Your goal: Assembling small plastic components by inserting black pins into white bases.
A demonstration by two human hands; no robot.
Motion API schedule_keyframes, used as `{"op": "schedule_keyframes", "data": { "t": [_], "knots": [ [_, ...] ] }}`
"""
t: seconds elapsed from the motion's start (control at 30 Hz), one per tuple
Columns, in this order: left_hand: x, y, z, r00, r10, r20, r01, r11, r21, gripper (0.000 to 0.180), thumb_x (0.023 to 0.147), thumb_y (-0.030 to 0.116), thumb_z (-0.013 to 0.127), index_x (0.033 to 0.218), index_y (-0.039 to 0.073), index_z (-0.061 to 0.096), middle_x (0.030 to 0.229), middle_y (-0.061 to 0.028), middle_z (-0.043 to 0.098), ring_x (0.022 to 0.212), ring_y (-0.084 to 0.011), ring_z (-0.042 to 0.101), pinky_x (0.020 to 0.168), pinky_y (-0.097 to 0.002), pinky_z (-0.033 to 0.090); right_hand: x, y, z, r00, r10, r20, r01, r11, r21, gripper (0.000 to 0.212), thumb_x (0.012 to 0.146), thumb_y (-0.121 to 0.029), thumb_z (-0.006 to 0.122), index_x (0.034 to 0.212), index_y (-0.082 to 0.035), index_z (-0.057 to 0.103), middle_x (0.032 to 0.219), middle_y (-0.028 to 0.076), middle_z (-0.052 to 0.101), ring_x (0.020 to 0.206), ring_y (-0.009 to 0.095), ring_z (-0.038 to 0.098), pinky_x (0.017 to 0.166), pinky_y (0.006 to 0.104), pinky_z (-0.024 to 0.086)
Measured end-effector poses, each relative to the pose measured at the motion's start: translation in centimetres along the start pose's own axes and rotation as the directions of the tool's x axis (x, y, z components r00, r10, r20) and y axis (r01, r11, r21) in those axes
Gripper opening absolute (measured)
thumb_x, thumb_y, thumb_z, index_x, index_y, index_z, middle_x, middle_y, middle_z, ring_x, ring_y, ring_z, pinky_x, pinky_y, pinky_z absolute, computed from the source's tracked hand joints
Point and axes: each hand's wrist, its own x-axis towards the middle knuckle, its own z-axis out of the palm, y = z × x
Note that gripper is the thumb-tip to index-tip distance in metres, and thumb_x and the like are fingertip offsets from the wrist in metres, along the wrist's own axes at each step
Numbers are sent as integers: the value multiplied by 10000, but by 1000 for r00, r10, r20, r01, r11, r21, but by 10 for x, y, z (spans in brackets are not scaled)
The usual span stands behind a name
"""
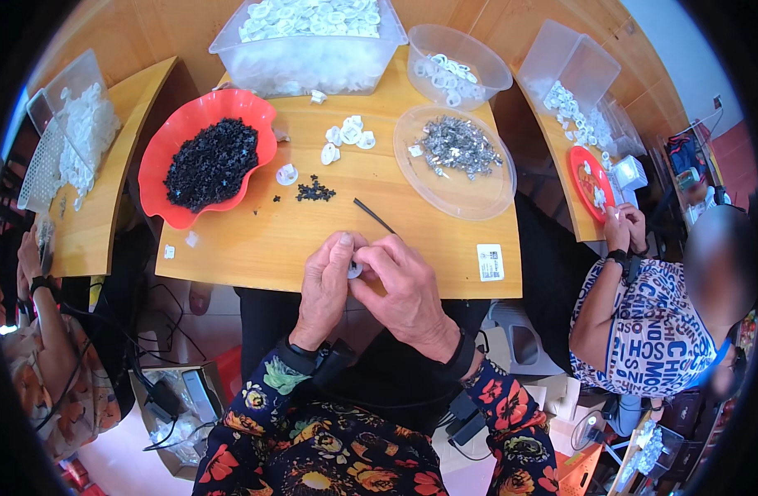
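Fingers of the left hand and right hand pinch a white plastic part at the counter's near edge. Left edge: red bowl of black pieces. Far edge: clear bin of white parts. Right edge: round lid bearing metal pieces.

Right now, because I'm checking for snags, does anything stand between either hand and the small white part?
Nothing visible does: the left hand and right hand meet right at the small white part, partly hiding it. The black stick lies on the table beyond them, not in between.
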Motion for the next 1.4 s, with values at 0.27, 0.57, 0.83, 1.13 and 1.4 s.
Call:
{"op": "schedule_keyframes", "data": {
  "t": [0.27,0.57,0.83,1.13,1.4],
  "knots": [
    [-3,-3,4,997,23,-72,-16,995,99,242,1007,195,436,982,11,591,779,6,515,723,-71,460,644,-223,405,-4,-6,7,992,123,28,-124,991,57,269,709,-36,709,901,-65,523,810,90,502,756,298,560,619,399,459],
    [-6,-2,7,991,30,-127,-12,990,142,205,1000,170,444,1010,24,588,786,11,509,721,-70,451,627,-219,393,-5,-4,7,972,232,43,-236,952,196,267,704,-27,743,876,-55,540,795,91,559,683,249,617,601,338,504],
    [-6,-2,8,991,56,-120,-33,982,187,209,1004,171,433,1034,27,582,755,23,469,704,-67,429,612,-220,381,-7,0,7,970,232,72,-242,942,233,252,706,1,723,882,-47,549,763,75,538,670,209,593,592,302,487],
    [-9,8,10,994,-24,-105,40,988,146,336,1022,305,367,1082,37,562,795,20,483,714,-66,456,646,-221,383,-15,19,5,943,307,131,-327,772,545,164,833,-35,646,984,-6,592,782,24,590,646,69,512,579,235,439],
    [-9,7,7,995,16,-103,8,974,227,347,1020,288,359,1093,11,556,822,-6,499,759,-82,459,670,-233,391,-5,14,5,915,351,201,-403,759,512,99,854,-47,645,924,-1,591,709,-9,573,577,41,484,529,206,410]
  ]
}}
